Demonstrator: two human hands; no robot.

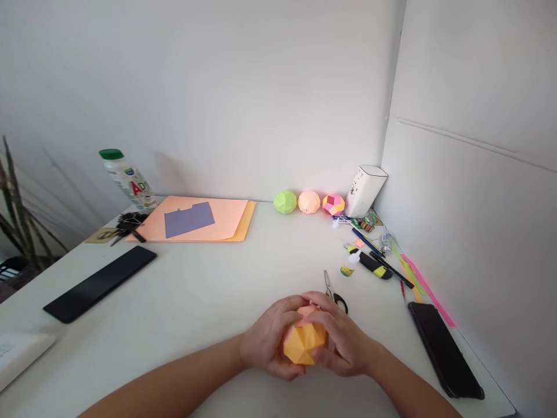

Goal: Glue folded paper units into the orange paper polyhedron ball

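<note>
An orange faceted paper ball [304,343] with a pinkish patch on top sits between my two hands, near the front of the white table. My left hand [273,339] wraps around its left side and underside, fingers bent over the top. From the right, my right hand [343,337] closes on it, with the thumb low on the front and the fingertips on the upper faces. Parts of the ball are covered by my fingers. Just behind my right hand lie scissors [334,293] with dark handles.
Along the back wall rest green [285,202], peach [309,202] and multicoloured [333,204] paper balls. A utility knife [372,264], a glue bottle [350,267] and a phone [444,348] lie right. Left are paper sheets [230,220], a bottle [130,181] and a black slab [100,284].
</note>
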